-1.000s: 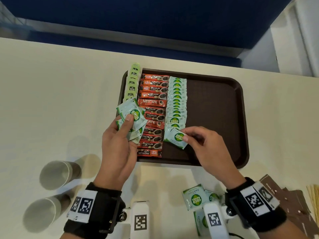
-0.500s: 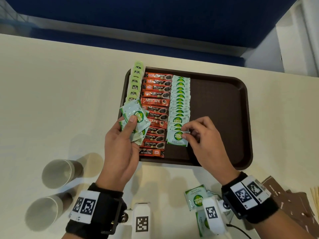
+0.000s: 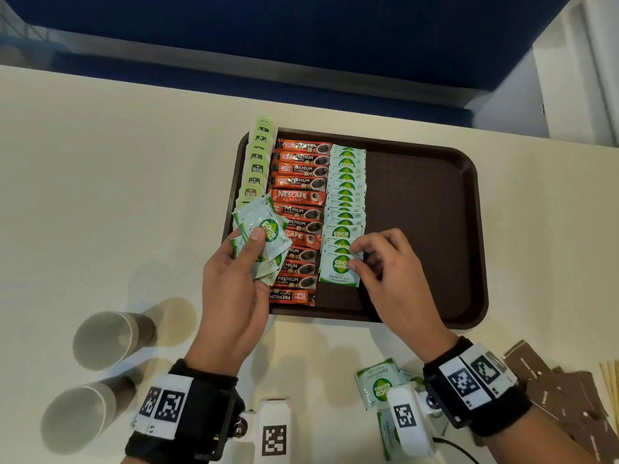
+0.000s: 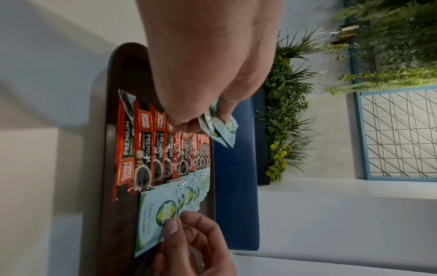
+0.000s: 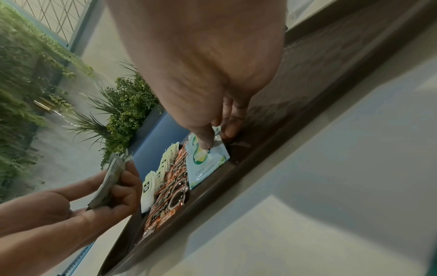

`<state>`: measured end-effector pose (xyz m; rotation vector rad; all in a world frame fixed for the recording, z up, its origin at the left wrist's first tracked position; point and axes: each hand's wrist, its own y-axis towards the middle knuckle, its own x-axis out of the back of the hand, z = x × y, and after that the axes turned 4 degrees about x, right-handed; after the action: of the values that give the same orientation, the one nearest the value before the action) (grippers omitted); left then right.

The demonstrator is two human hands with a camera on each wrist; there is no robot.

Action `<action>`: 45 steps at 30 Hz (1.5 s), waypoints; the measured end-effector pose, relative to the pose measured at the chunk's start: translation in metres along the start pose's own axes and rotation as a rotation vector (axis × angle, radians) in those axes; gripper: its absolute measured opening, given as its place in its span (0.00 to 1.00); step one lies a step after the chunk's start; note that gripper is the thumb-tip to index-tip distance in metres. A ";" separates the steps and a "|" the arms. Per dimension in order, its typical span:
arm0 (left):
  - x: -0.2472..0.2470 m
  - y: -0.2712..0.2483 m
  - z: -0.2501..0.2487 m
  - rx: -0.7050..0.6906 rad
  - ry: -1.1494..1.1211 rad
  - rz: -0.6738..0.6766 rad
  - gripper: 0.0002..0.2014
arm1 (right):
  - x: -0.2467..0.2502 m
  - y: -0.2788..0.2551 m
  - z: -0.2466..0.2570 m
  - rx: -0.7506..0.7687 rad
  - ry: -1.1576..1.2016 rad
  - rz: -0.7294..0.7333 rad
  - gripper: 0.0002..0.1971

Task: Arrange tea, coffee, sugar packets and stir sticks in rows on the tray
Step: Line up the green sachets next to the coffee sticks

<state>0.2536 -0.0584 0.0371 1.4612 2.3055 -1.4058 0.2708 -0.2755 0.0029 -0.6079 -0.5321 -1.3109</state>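
Note:
A dark brown tray (image 3: 422, 202) holds three rows: green tea bags (image 3: 256, 162) along its left rim, red coffee sticks (image 3: 299, 195) beside them, then pale Coco Sugar packets (image 3: 346, 182). My right hand (image 3: 355, 261) pinches the right edge of the nearest sugar packet (image 3: 338, 271) (image 4: 151, 220) (image 5: 208, 164), which lies flat at the near end of that row. My left hand (image 3: 248, 249) holds a fanned stack of sugar packets (image 3: 264, 232) (image 4: 220, 130) (image 5: 111, 179) above the tray's left edge.
Two paper cups (image 3: 107, 336) lie on their sides at the near left of the cream table. Loose sugar packets (image 3: 378, 383) sit near my right wrist. Brown packets (image 3: 562, 390) and wooden stir sticks (image 3: 611, 380) lie at the near right. The tray's right half is bare.
My right hand carried one sugar packet up and left and laid it flat at the near end of the sugar row. The left hand stayed about where it was with its stack.

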 end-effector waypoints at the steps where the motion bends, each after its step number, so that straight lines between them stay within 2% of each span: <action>1: -0.001 0.000 0.000 -0.001 -0.003 0.004 0.17 | 0.000 0.000 0.000 -0.001 0.006 -0.003 0.08; 7: -0.005 -0.002 0.002 -0.009 0.008 0.017 0.17 | 0.006 -0.003 0.006 0.010 0.026 -0.117 0.08; 10: -0.008 -0.004 0.004 -0.008 0.013 0.027 0.17 | 0.013 -0.003 0.020 0.028 0.114 -0.174 0.06; 14: -0.018 -0.008 0.007 0.007 0.019 0.101 0.16 | 0.019 0.000 0.050 -0.082 0.487 -0.039 0.09; 17: -0.025 -0.012 0.008 -0.004 0.043 0.164 0.16 | 0.019 0.004 0.066 -0.119 0.621 -0.003 0.10; 23: -0.029 -0.013 0.009 -0.041 0.127 0.204 0.17 | 0.017 0.010 0.073 -0.157 0.641 -0.025 0.10; 28: -0.030 -0.012 0.007 -0.076 0.147 0.189 0.22 | 0.022 0.008 0.076 -0.175 0.682 -0.012 0.17; 30: -0.032 -0.013 0.009 -0.084 0.150 0.182 0.23 | 0.024 0.007 0.076 -0.155 0.691 0.011 0.16; 33: -0.032 -0.014 0.011 -0.081 0.129 0.177 0.19 | 0.026 0.008 0.074 -0.120 0.679 0.054 0.11; 38: -0.029 -0.016 0.013 -0.075 0.099 0.145 0.16 | 0.027 0.008 0.067 -0.129 0.668 0.084 0.12; 43: -0.026 -0.016 0.012 -0.077 0.059 0.092 0.15 | 0.031 0.008 0.052 -0.195 0.688 0.017 0.13; 45: -0.024 -0.015 0.009 -0.081 0.046 0.060 0.17 | 0.035 0.006 0.041 -0.153 0.561 -0.001 0.12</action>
<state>0.2516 -0.0829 0.0535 1.5406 2.2958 -1.2614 0.2824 -0.2719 0.0564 -0.3369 0.0280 -1.4563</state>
